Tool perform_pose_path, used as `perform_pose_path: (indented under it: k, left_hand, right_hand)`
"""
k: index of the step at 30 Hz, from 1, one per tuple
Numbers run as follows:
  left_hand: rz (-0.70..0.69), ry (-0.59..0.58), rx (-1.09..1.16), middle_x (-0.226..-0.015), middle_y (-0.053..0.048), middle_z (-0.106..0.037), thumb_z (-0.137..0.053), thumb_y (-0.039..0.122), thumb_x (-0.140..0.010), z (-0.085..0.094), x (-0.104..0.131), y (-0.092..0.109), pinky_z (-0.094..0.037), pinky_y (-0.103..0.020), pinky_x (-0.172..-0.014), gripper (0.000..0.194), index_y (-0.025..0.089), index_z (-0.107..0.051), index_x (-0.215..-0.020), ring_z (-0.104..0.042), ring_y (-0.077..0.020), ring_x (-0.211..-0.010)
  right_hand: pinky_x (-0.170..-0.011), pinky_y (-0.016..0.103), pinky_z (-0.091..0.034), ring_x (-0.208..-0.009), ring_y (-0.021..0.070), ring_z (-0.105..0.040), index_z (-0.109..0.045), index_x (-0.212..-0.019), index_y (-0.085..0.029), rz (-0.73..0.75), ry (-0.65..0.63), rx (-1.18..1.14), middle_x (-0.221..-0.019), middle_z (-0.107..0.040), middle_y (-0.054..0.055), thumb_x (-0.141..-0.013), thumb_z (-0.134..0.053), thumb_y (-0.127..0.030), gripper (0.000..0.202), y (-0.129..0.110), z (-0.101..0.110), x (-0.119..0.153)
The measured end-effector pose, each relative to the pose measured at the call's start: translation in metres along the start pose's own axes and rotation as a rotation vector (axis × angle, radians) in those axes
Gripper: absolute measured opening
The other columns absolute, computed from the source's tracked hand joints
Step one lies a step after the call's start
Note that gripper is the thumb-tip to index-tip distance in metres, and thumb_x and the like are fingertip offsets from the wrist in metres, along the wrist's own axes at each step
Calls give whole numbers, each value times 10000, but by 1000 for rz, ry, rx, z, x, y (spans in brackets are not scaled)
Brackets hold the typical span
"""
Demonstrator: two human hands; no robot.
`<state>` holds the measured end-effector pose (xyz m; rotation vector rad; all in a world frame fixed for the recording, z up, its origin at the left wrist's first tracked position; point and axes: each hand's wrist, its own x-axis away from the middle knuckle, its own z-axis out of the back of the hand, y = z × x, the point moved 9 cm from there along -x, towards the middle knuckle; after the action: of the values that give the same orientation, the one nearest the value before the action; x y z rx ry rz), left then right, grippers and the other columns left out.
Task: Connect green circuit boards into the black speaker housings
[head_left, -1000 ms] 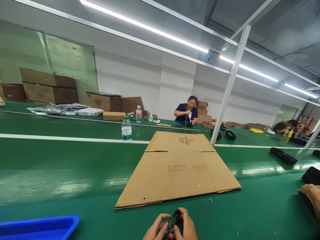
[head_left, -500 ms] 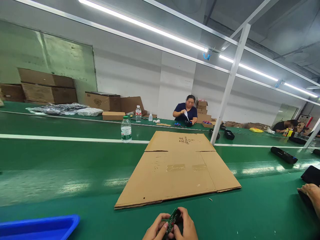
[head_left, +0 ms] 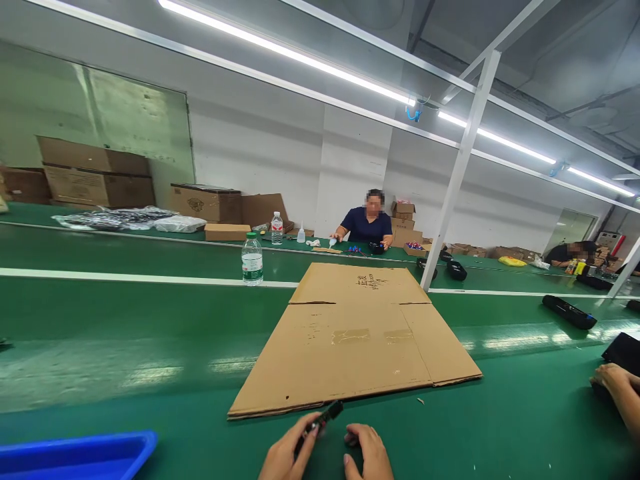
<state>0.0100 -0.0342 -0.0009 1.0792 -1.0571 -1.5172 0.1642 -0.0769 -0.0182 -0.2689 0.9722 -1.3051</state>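
At the bottom centre, my left hand [head_left: 290, 451] grips a small green circuit board [head_left: 320, 423] with a black part at its upper right end. The board is tilted, just in front of the near edge of a flat cardboard sheet [head_left: 356, 350]. To its right is my right hand [head_left: 369, 452], apart from the board, its thumb and fingers parted with nothing between them.
A blue tray [head_left: 75, 453] lies at the lower left. A water bottle [head_left: 252, 259] stands beyond the cardboard. A person [head_left: 369, 219] sits across the table. At the right edge another person's hand [head_left: 615, 381] touches a black object [head_left: 623, 352].
My right hand has let go of the circuit board. My left hand has moved left with it, and the board is tipped lower. Across the table, the person's arm has moved left with the white bottle.
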Motion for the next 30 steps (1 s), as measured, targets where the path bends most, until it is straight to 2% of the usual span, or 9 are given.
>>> perform_pose_path:
  k: [2,4,8,10,13,16,19,25,30]
  left_hand:
    - [-114,136,-166,-1085,-107,-649,-488,376,-750,23,-7,12,-384,-371,-950,315,205,-633,-971,-538,-309,-1078]
    - [-165,174,-374,-1188,-146,-590,-441,312,-768,31,-12,18,-291,-428,-1022,314,174,-639,-969,-420,-325,-1209]
    - [-94,18,-782,-1284,-167,-511,-376,226,-796,16,-18,6,-312,-523,-982,310,163,-660,-902,-334,-353,-1262]
    - [-91,-37,-923,-1330,-162,-462,-332,216,-824,8,-16,6,-341,-514,-962,340,159,-660,-892,-296,-344,-1282]
    - [-100,-71,-1077,-1342,-151,-448,-296,208,-848,2,-14,9,-372,-470,-951,369,160,-660,-882,-314,-319,-1276]
    - [-116,-72,-1176,-1337,-119,-462,-302,201,-853,1,-14,13,-397,-453,-931,361,189,-661,-881,-344,-300,-1264]
    - [-106,-82,-1223,-1339,-115,-458,-310,187,-852,1,-14,14,-397,-446,-933,354,196,-659,-909,-356,-296,-1257]
    - [-80,-112,-1226,-1348,-149,-433,-309,156,-850,-1,-12,17,-386,-448,-939,361,177,-659,-935,-333,-318,-1262]
    - [-48,-120,-1208,-1355,-193,-406,-297,149,-857,-4,-11,17,-365,-500,-938,370,147,-652,-962,-305,-359,-1265]
  right_hand:
    - [-742,322,-466,-796,204,-592,-577,-950,-194,6,-35,37,-882,-641,56,-616,-446,-83,376,-2,-1,-1]
    - [-738,329,-462,-796,207,-586,-577,-958,-191,12,-54,56,-887,-635,60,-628,-451,-90,367,-1,-2,-2]
    - [-722,306,-462,-812,197,-584,-565,-987,-203,55,-130,35,-904,-629,51,-657,-465,-96,361,4,-7,-3]
    - [-713,295,-463,-810,192,-583,-561,-993,-211,74,-163,23,-909,-627,46,-671,-471,-99,352,5,-10,-3]
    - [-712,301,-459,-799,192,-577,-558,-980,-212,61,-118,32,-901,-620,45,-673,-472,-94,340,5,-7,-2]
    - [-713,309,-453,-793,196,-571,-555,-966,-211,50,-66,47,-886,-616,45,-664,-470,-88,337,3,-2,-2]
    - [-702,300,-454,-781,193,-572,-554,-970,-213,86,-105,37,-877,-617,42,-664,-470,-91,340,-2,-5,-3]
    - [-710,312,-449,-778,197,-568,-553,-945,-209,34,-42,58,-867,-615,46,-666,-457,-92,317,-4,-1,-2]
    - [-712,309,-460,-798,197,-580,-562,-959,-213,19,-89,30,-892,-624,49,-697,-453,-107,303,-2,1,-3]
